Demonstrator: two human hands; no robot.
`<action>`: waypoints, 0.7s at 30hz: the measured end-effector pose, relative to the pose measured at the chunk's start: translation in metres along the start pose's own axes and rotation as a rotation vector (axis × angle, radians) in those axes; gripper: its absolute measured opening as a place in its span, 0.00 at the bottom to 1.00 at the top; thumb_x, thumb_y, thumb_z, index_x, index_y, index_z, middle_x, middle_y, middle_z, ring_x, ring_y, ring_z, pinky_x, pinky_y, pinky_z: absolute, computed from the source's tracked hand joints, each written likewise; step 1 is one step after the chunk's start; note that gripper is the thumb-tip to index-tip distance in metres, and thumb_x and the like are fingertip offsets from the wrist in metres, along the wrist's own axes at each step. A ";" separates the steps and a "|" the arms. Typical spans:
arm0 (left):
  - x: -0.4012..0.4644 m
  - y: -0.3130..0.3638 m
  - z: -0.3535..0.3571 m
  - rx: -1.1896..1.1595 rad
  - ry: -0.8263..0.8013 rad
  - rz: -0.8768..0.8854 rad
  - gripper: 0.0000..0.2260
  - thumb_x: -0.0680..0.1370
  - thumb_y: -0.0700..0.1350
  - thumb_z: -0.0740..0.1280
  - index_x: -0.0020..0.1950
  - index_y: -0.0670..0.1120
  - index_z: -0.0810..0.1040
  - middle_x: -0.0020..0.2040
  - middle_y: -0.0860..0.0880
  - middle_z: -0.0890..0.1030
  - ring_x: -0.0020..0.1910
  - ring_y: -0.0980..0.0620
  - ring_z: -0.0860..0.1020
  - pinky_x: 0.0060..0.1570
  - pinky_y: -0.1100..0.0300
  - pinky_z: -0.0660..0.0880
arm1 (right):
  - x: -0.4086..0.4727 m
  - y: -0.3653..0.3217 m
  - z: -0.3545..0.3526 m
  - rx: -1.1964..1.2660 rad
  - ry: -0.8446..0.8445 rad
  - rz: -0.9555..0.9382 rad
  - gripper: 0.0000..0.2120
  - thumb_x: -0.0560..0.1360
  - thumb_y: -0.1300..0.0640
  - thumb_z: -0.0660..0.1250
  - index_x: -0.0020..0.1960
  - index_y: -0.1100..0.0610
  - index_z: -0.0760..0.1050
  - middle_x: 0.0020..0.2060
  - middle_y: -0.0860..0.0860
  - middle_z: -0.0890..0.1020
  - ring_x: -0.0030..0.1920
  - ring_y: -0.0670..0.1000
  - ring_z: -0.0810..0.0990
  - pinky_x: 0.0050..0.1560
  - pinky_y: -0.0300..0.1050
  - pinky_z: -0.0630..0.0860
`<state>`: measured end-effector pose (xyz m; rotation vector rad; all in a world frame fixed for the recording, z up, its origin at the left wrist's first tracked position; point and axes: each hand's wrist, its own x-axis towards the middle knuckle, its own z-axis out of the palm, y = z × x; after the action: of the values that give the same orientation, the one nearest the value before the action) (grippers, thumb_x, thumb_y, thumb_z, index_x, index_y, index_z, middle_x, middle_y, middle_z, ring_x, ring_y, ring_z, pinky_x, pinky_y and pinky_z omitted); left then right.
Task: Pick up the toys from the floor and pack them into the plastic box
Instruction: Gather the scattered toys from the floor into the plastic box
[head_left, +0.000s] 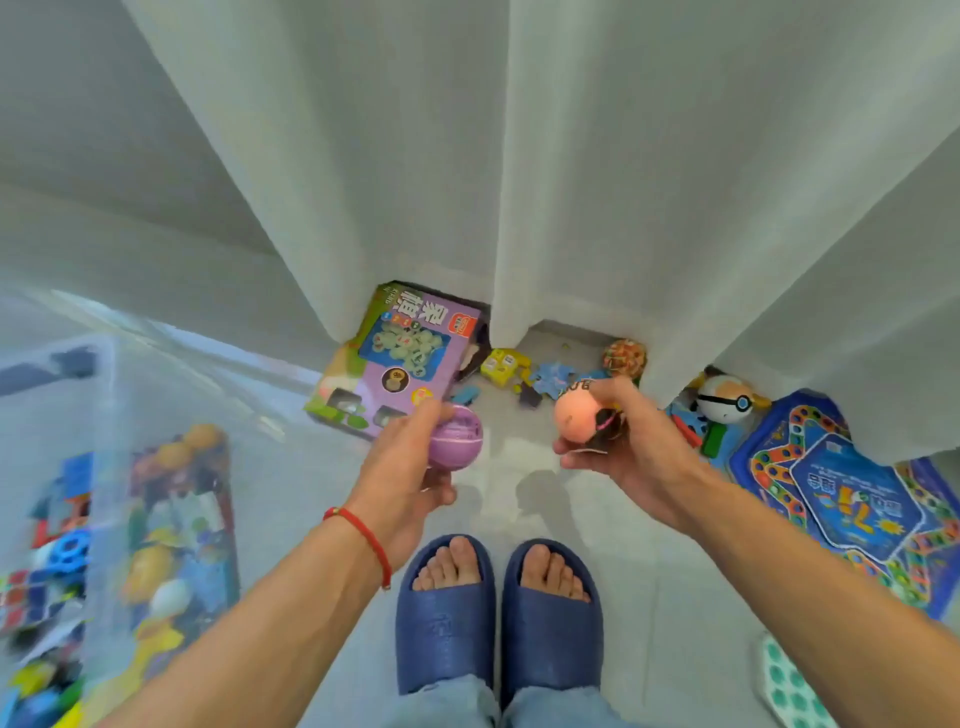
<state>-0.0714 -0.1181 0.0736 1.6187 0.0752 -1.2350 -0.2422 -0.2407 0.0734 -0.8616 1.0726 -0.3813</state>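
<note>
Pale floor tiles (524, 499) spread under your head camera, with white curtains (571, 182) hanging down to them at twelve o'clock; your left hand (410, 467) has its fingers curled round a purple ball (460, 439) just left of centre, a red string bracelet (363, 532) on that wrist; your right hand (618, 441) grips a peach-coloured ball toy (574, 413) with dark hair-like bits, just right of centre and apart from the other ball; your feet in navy slippers (498, 613) stand at six o'clock; the clear plastic box (104, 395) sits at nine o'clock, blurred, already holding a jumble of coloured toys; on the floor at twelve o'clock a purple game box (400, 364) leans by the curtain hem, with a small yellow block (501, 366) and a patterned ball (625, 357) to its right; at three o'clock lie a round-headed plush with goggles (727, 397) and a blue board game (852, 499).
</note>
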 end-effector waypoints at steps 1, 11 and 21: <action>-0.021 0.003 -0.021 -0.069 0.006 -0.013 0.13 0.71 0.50 0.71 0.52 0.45 0.80 0.36 0.46 0.76 0.31 0.51 0.70 0.31 0.58 0.68 | -0.012 -0.016 0.014 -0.039 -0.083 -0.007 0.14 0.76 0.56 0.67 0.56 0.64 0.75 0.43 0.62 0.81 0.39 0.58 0.83 0.36 0.49 0.81; -0.145 0.009 -0.232 -0.601 0.338 0.133 0.12 0.76 0.50 0.70 0.56 0.46 0.79 0.51 0.42 0.79 0.41 0.48 0.77 0.37 0.55 0.81 | -0.154 -0.074 0.237 -0.800 -0.800 -0.131 0.19 0.82 0.51 0.63 0.44 0.68 0.75 0.42 0.60 0.75 0.42 0.56 0.76 0.57 0.53 0.82; -0.187 0.024 -0.289 -0.893 0.344 0.201 0.22 0.81 0.48 0.59 0.72 0.39 0.66 0.65 0.30 0.71 0.62 0.34 0.75 0.64 0.45 0.73 | -0.162 -0.039 0.342 -0.678 -0.524 -0.131 0.08 0.77 0.62 0.70 0.56 0.62 0.77 0.54 0.60 0.79 0.51 0.55 0.83 0.51 0.48 0.83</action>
<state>0.0481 0.1794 0.2031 0.9884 0.5806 -0.6011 -0.0097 -0.0137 0.2709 -1.5377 0.6469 0.1246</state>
